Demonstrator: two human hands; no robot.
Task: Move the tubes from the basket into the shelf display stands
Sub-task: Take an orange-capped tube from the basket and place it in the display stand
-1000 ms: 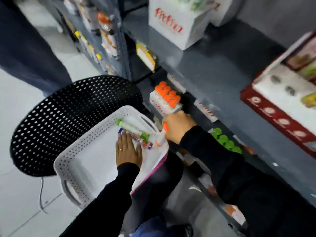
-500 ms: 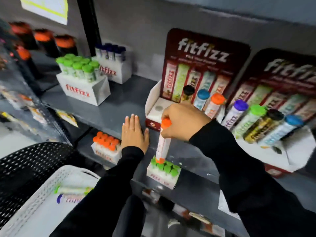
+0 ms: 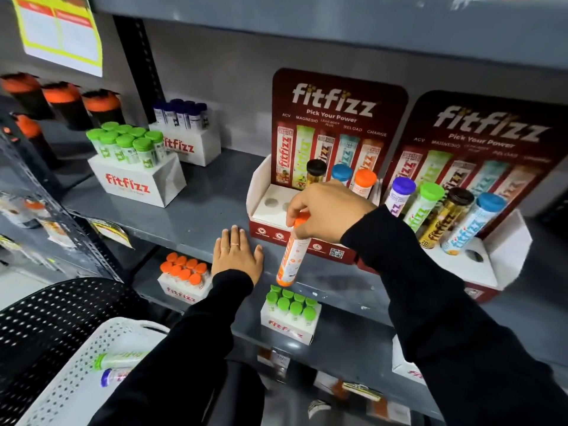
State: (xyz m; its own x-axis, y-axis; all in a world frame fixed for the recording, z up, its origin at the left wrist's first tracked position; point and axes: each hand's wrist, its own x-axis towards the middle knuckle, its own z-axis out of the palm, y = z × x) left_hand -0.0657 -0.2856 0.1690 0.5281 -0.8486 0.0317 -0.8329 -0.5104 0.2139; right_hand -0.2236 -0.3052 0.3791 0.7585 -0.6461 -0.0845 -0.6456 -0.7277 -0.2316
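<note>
My right hand [image 3: 325,212] grips an orange-capped tube [image 3: 292,256] by its top and holds it upright in front of the left red display stand [image 3: 264,210], whose white tray shows two empty holes at its left. My left hand [image 3: 236,255] lies flat, fingers apart, on the front edge of the grey shelf [image 3: 196,219]. The white perforated basket [image 3: 76,370] sits at the lower left and holds a green-capped tube [image 3: 120,359] and a purple-capped tube [image 3: 115,376]. A second red display stand [image 3: 504,241] to the right holds several tubes and one empty hole.
White boxes of green-capped [image 3: 135,161] and dark-capped tubes [image 3: 184,130] stand at the shelf's left. On the shelf below are boxes of orange-capped [image 3: 184,278] and green-capped tubes [image 3: 290,315]. A black perforated chair [image 3: 55,315] carries the basket.
My view rose from the basket to the shelf. My right hand lifted the orange-capped tube up in front of the left stand. My left hand left the basket and settled on the shelf edge.
</note>
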